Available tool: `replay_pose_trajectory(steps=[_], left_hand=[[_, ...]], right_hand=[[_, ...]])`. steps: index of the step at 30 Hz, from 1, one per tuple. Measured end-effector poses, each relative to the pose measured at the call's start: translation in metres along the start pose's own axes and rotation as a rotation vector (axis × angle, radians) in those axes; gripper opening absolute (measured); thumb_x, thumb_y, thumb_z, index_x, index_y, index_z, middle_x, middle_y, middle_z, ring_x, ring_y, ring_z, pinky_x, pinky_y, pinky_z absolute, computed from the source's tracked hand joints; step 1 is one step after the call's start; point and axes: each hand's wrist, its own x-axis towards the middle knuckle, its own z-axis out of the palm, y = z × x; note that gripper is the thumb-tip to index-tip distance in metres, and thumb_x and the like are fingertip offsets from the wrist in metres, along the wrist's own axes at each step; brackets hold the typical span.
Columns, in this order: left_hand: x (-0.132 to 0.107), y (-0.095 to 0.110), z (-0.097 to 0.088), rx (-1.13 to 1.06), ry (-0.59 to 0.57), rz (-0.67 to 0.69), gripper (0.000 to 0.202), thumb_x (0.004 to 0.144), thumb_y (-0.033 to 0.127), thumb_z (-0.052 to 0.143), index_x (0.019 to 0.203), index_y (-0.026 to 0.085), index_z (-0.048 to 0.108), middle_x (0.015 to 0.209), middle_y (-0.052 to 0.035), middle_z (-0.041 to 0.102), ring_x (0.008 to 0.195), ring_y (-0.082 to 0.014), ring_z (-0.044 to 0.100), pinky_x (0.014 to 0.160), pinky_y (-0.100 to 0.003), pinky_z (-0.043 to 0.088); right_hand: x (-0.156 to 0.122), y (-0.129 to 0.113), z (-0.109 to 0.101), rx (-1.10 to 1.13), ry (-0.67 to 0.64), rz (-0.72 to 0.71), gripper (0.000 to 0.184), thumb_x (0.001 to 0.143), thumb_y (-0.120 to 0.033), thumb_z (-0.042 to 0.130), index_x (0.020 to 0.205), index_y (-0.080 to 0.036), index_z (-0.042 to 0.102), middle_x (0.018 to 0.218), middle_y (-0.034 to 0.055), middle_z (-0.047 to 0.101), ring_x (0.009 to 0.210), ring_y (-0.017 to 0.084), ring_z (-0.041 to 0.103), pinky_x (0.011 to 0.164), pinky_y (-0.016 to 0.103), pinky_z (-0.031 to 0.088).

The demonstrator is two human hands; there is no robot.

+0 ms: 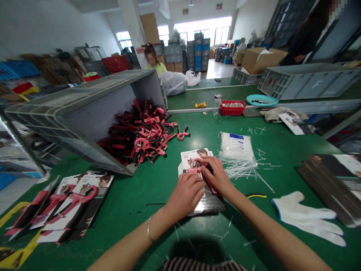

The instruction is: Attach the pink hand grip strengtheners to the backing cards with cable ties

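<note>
Our left hand (184, 195) and right hand (216, 175) hold a red hand exerciser (197, 169) over a printed card (191, 157); left, a tipped grey crate (84, 113) spills many exercisers (138, 131); farther right, a red tray (232, 112) holds metal pieces (232, 105).

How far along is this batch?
Early. Done: a few red hand exercisers sit on printed cards at lower left. In hand: left hand and right hand hold one on a card. Left: a big loose pile, a card stack, white plastic ties.
</note>
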Motion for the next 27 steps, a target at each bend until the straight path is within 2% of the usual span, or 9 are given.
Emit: replay_pose_trajectory(steps=[2, 4, 7, 9, 13, 17, 20, 23, 27], left_hand=[[-0.009, -0.004, -0.011, 0.037, 0.037, -0.157, 0.037, 0.089, 0.044, 0.060, 0.116, 0.019, 0.058, 0.113, -0.0119, 0.061, 0.109, -0.0282, 0.052, 0.095, -0.046, 0.040], [-0.015, -0.007, -0.018, 0.064, 0.018, -0.263, 0.044, 0.083, 0.051, 0.064, 0.110, 0.018, 0.058, 0.104, -0.0110, 0.061, 0.098, -0.0277, 0.055, 0.085, -0.043, 0.044], [-0.018, -0.008, -0.020, 0.023, -0.043, -0.321, 0.022, 0.087, 0.039, 0.061, 0.094, 0.019, 0.059, 0.091, -0.0068, 0.060, 0.087, -0.0227, 0.057, 0.077, -0.035, 0.046], [-0.018, -0.008, -0.020, -0.007, -0.052, -0.341, 0.012, 0.089, 0.031, 0.058, 0.089, 0.019, 0.059, 0.087, -0.0057, 0.060, 0.084, -0.0206, 0.058, 0.074, -0.032, 0.045], [-0.018, -0.014, -0.027, -0.041, -0.134, -0.288, 0.018, 0.096, 0.027, 0.047, 0.092, 0.019, 0.063, 0.088, -0.0053, 0.062, 0.085, -0.0196, 0.059, 0.076, -0.032, 0.044], [-0.017, -0.025, -0.034, -0.097, -0.192, -0.203, 0.014, 0.094, 0.021, 0.051, 0.095, 0.021, 0.066, 0.091, -0.0043, 0.065, 0.088, -0.0184, 0.060, 0.078, -0.030, 0.044], [-0.011, -0.028, -0.034, -0.083, -0.195, -0.223, 0.013, 0.092, 0.018, 0.054, 0.085, 0.019, 0.065, 0.085, -0.0042, 0.064, 0.084, -0.0183, 0.060, 0.075, -0.030, 0.045], [-0.002, -0.024, -0.031, -0.060, -0.136, -0.240, 0.014, 0.093, 0.017, 0.051, 0.085, 0.018, 0.064, 0.086, -0.0052, 0.063, 0.084, -0.0189, 0.060, 0.076, -0.031, 0.046], [0.005, -0.020, -0.021, -0.141, 0.003, -0.224, 0.013, 0.094, 0.018, 0.050, 0.093, 0.020, 0.064, 0.092, -0.0052, 0.065, 0.089, -0.0191, 0.061, 0.082, -0.032, 0.047]], right_hand=[[-0.007, -0.011, -0.011, 0.027, -0.053, -0.016, 0.017, 0.095, -0.024, 0.050, 0.105, -0.023, 0.063, 0.112, 0.0073, 0.066, 0.110, 0.025, 0.055, 0.097, 0.044, 0.040], [-0.014, -0.024, -0.022, -0.001, -0.194, -0.065, 0.016, 0.097, -0.026, 0.049, 0.097, -0.023, 0.064, 0.098, 0.0062, 0.068, 0.096, 0.024, 0.057, 0.089, 0.041, 0.043], [-0.021, -0.040, -0.030, -0.166, -0.388, -0.183, 0.015, 0.094, -0.029, 0.053, 0.091, -0.022, 0.066, 0.088, 0.0076, 0.068, 0.088, 0.025, 0.054, 0.084, 0.042, 0.042], [-0.024, -0.047, -0.029, -0.261, -0.430, -0.228, 0.012, 0.092, -0.028, 0.056, 0.092, -0.022, 0.066, 0.092, 0.0094, 0.067, 0.091, 0.027, 0.053, 0.084, 0.044, 0.042], [-0.029, -0.054, -0.025, -0.228, -0.481, -0.162, 0.016, 0.088, -0.020, 0.059, 0.103, -0.023, 0.065, 0.095, 0.0083, 0.067, 0.091, 0.027, 0.055, 0.080, 0.041, 0.045], [-0.028, -0.057, -0.028, -0.113, -0.477, -0.094, 0.021, 0.087, -0.017, 0.060, 0.105, -0.025, 0.067, 0.097, 0.0066, 0.069, 0.093, 0.026, 0.058, 0.081, 0.039, 0.047], [-0.019, -0.051, -0.029, 0.026, -0.456, -0.045, 0.022, 0.092, -0.017, 0.053, 0.102, -0.027, 0.070, 0.101, 0.0031, 0.070, 0.095, 0.021, 0.061, 0.084, 0.035, 0.047], [-0.009, -0.038, -0.024, 0.043, -0.404, -0.011, 0.022, 0.094, -0.019, 0.051, 0.097, -0.026, 0.072, 0.093, 0.0017, 0.071, 0.088, 0.020, 0.063, 0.083, 0.035, 0.048], [-0.006, -0.021, -0.012, -0.012, -0.295, -0.119, 0.018, 0.093, -0.022, 0.056, 0.095, -0.026, 0.074, 0.101, 0.0037, 0.070, 0.102, 0.024, 0.059, 0.092, 0.040, 0.043]])
